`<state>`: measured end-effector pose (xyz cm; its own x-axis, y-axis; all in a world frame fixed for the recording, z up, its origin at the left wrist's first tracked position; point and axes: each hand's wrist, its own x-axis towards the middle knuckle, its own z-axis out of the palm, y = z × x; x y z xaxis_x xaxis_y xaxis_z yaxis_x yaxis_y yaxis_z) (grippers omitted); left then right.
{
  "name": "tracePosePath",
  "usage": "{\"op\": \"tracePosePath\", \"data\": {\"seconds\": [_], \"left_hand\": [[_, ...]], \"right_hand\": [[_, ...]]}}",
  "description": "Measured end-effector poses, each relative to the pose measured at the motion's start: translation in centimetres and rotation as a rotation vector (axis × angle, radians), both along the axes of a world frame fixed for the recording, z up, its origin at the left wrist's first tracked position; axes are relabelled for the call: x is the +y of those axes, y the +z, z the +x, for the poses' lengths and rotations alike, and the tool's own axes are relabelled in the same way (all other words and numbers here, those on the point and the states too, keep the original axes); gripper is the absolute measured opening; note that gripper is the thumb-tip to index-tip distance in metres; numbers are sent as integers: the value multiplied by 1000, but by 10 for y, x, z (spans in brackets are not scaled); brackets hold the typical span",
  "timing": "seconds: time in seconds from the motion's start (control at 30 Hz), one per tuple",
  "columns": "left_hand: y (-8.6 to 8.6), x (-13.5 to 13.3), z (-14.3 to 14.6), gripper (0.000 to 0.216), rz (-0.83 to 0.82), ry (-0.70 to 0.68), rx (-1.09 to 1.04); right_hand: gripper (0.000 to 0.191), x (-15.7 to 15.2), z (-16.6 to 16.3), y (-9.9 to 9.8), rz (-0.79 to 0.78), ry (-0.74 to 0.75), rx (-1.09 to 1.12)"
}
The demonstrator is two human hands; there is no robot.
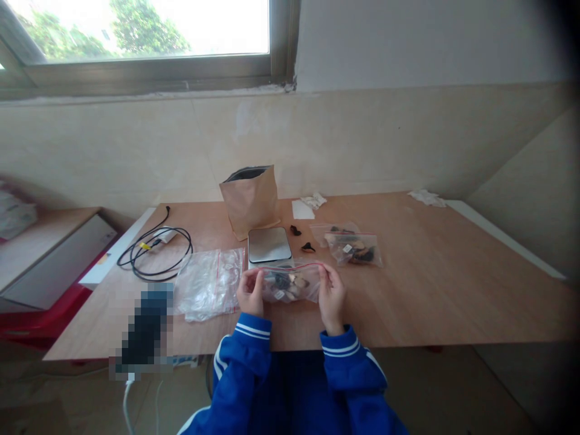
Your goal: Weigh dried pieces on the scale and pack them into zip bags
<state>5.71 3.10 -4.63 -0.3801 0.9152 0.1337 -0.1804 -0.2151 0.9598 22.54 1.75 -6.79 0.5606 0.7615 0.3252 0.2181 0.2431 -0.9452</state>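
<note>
L hand (pixel 251 293) & R hand (pixel 331 296), fingers pinched shut on the 2 top corners of the filled zip bag (pixel 290 285), at near table (pixel 430 278) edge just before the scale (pixel 269 243); if 1 grip slips w/ seal not fully closed, contents could spill off the edge.
</note>
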Motion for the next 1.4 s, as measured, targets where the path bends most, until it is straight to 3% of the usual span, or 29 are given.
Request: {"op": "tracePosePath", "data": {"seconds": [0.3,0.83,1.17,1.4], "left_hand": [[1,1,1,35,-23,32,-13],[-17,7,-5,33,22,135,62],[-17,5,-5,32,9,116,101],[-9,5,4,39,-3,-27,-81]], "right_hand": [[40,-1,-1,0,-55,-34,7],[39,-4,-2,3,-62,-46,-109],[36,-4,-2,3,-27,-97,-163],[33,-4,-4,-3,2,43,4]]}}
